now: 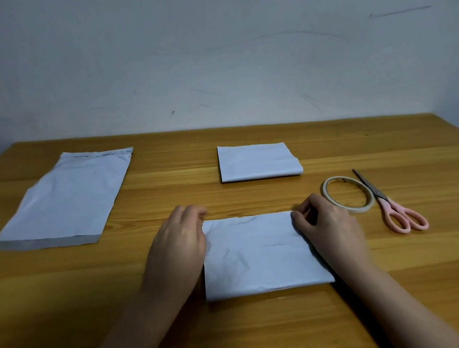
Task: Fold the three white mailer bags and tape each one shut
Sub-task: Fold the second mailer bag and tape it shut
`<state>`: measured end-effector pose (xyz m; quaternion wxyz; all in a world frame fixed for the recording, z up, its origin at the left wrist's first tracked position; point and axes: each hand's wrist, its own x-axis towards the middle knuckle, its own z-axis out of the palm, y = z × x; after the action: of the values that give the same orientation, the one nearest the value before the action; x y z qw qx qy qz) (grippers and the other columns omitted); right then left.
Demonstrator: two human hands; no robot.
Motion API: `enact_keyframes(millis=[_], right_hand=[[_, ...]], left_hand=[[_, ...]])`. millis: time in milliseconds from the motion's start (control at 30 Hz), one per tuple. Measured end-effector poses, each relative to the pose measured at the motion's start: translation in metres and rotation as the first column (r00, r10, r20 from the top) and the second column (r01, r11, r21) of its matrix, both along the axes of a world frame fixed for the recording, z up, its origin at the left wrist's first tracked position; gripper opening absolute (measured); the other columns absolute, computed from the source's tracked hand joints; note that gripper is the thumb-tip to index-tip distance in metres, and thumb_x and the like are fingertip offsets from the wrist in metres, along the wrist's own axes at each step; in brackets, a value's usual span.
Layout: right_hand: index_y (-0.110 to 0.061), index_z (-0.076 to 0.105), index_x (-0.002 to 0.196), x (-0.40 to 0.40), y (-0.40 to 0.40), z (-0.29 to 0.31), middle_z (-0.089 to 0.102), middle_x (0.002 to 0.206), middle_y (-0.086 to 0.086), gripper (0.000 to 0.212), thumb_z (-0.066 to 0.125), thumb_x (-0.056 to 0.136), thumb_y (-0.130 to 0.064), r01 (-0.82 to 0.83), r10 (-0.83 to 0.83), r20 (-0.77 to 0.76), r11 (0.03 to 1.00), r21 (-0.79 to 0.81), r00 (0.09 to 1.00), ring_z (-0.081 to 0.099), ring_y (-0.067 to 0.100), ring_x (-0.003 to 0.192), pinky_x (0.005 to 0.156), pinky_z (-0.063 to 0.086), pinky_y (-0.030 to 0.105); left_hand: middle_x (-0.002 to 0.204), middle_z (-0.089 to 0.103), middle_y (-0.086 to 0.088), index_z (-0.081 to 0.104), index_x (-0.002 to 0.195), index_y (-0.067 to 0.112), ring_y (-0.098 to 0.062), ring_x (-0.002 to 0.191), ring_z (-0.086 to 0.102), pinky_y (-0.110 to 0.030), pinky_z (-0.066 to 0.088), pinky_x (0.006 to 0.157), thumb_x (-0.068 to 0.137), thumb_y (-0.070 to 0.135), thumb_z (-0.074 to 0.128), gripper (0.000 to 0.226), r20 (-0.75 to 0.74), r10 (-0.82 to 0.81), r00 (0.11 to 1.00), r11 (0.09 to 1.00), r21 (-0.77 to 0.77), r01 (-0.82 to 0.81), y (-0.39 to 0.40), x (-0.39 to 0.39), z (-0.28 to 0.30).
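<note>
The folded bag [263, 253] lies between both hands on the desk [64, 292]. The left hand [178, 247] and right hand [326, 221] pinch its far corners, probably aligning edges. Tape [348, 194] and scissors [389, 204] lie just beyond the right hand, ready for sealing.

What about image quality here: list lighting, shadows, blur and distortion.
Head view: dim, cool, even lighting with no glare; soft shadows beneath both forearms and beside the folded bag under the hands; wide-angle lens bows the table edge and skews the flat bag; detail soft overall, the scissors still legible.
</note>
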<state>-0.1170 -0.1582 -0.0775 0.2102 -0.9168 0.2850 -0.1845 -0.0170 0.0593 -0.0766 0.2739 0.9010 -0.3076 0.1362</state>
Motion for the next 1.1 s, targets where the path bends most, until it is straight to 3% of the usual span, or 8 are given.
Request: enact_keyframes(millis=[33,100,200,600,700,800,900,1100], right_hand=[[-0.026,0.053,0.082,0.000,0.000,0.000,0.057,0.066,-0.011,0.015,0.059,0.089,-0.037,-0.001,0.001,0.001,1.000,-0.003,1.000,0.055,0.010,0.061,0.048,0.038,0.027],[-0.025,0.053,0.083,-0.001,0.000,0.000,0.057,0.066,-0.011,0.015,0.058,0.089,-0.037,-0.006,0.006,0.004,1.000,-0.004,1.000,0.055,0.009,0.060,0.047,0.036,0.026],[-0.025,0.053,0.084,-0.001,0.001,0.000,0.057,0.066,-0.011,0.014,0.057,0.090,-0.037,-0.009,0.009,-0.001,1.000,-0.015,1.000,0.056,0.010,0.060,0.048,0.038,0.027],[-0.027,0.054,0.096,0.000,0.000,0.012,0.067,0.077,-0.004,0.014,0.050,0.090,-0.039,0.053,-0.054,-0.003,0.995,-0.085,0.999,0.063,0.022,0.071,0.059,0.049,0.033],[-0.025,0.058,0.106,0.004,0.016,0.027,0.068,0.096,-0.004,0.017,0.049,0.093,-0.032,-0.064,0.077,0.059,0.976,-0.209,0.995,0.063,0.021,0.087,0.064,0.043,0.032],[-0.024,0.060,0.118,0.012,0.050,0.035,0.060,0.119,-0.003,0.033,0.039,0.095,-0.034,-0.343,0.343,-0.028,0.931,-0.126,0.939,0.055,0.016,0.110,0.090,0.041,0.030],[-0.018,0.051,0.133,0.021,0.083,0.026,0.050,0.136,-0.001,0.064,0.017,0.088,-0.049,-0.572,0.544,-0.198,0.811,-0.126,0.815,0.042,0.016,0.127,0.108,0.026,0.031],[-0.018,0.032,0.146,0.027,0.105,0.015,0.035,0.151,-0.002,0.065,0.019,0.091,-0.051,-0.594,0.549,-0.310,0.802,-0.067,0.777,0.025,0.013,0.141,0.116,0.010,0.032]], left_hand=[[0.112,0.063,0.000,0.063,0.116,0.015,-0.022,0.104,0.060,-0.033,0.046,0.087,0.089,0.021,0.036,0.039,0.013,-0.087,0.996,0.996,0.005,0.087,-0.001,-0.003,0.002],[0.143,0.044,0.008,0.046,0.139,0.021,-0.010,0.136,0.035,-0.031,0.018,0.114,0.082,0.044,0.014,0.070,-0.119,-0.237,0.964,0.961,0.119,0.250,-0.006,-0.015,0.008],[0.156,0.004,0.021,0.008,0.151,0.031,0.011,0.138,-0.008,-0.018,-0.014,0.113,0.069,0.063,-0.009,0.089,-0.305,-0.270,0.913,0.891,0.281,0.357,-0.012,-0.026,0.003],[0.156,-0.001,0.023,0.002,0.150,0.036,0.019,0.128,-0.013,-0.011,-0.016,0.107,0.070,0.078,-0.006,0.091,-0.332,-0.246,0.911,0.913,0.238,0.333,-0.006,-0.025,0.003],[0.157,0.005,0.019,0.007,0.150,0.032,0.013,0.133,-0.006,-0.013,-0.014,0.107,0.090,0.060,0.007,0.067,-0.311,-0.191,0.931,0.919,0.276,0.280,0.004,-0.022,0.006],[0.158,0.006,0.015,0.008,0.150,0.031,0.008,0.138,-0.003,-0.018,-0.012,0.110,0.097,0.052,0.013,0.058,-0.302,-0.155,0.941,0.910,0.327,0.255,0.014,-0.021,0.003],[0.158,0.005,0.016,0.007,0.151,0.032,0.011,0.134,-0.007,-0.021,-0.011,0.113,0.082,0.064,0.001,0.076,-0.296,-0.156,0.942,0.913,0.320,0.252,0.022,-0.017,-0.002],[0.158,0.004,0.018,0.003,0.151,0.032,0.009,0.137,-0.008,-0.022,-0.009,0.114,0.067,0.063,-0.009,0.091,-0.244,-0.160,0.956,0.920,0.315,0.235,0.026,-0.013,-0.012]])
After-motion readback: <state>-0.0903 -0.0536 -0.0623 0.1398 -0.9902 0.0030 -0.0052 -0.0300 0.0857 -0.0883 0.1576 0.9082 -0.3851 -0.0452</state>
